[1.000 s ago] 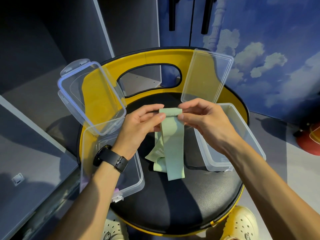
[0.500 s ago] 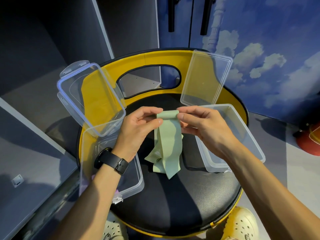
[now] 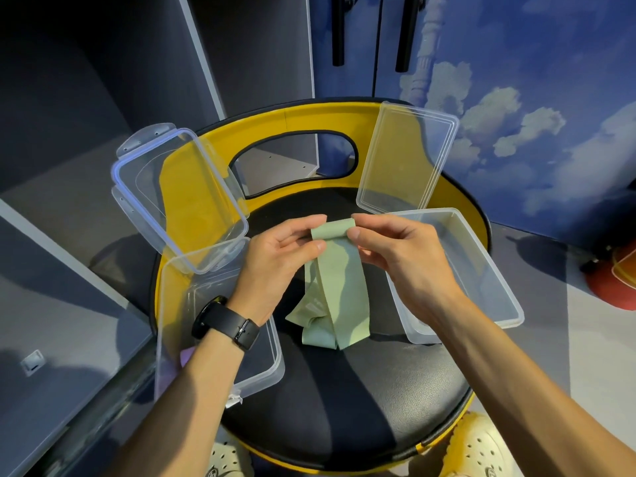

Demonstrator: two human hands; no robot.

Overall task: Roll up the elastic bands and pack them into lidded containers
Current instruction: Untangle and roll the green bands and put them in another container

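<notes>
A pale green elastic band hangs between my hands over a black seat, its top end curled into a small roll. My left hand pinches the roll's left side and my right hand pinches its right side. The band's loose end lies folded on the seat. A clear container sits under my left forearm, with something purple inside it. Another clear container lies behind my right wrist. Two clear lids lean on the yellow backrest: the left lid and the right lid.
The stool's black seat has a yellow rim and backrest with a cut-out handle. Grey cabinet panels stand at the left. A blue cloud-painted wall is behind. A red object sits on the floor at right. Cream clogs show below.
The band's top end has been turned over into a small roll between my fingertips, and the hanging part has shortened slightly. The containers and lids have stayed put.
</notes>
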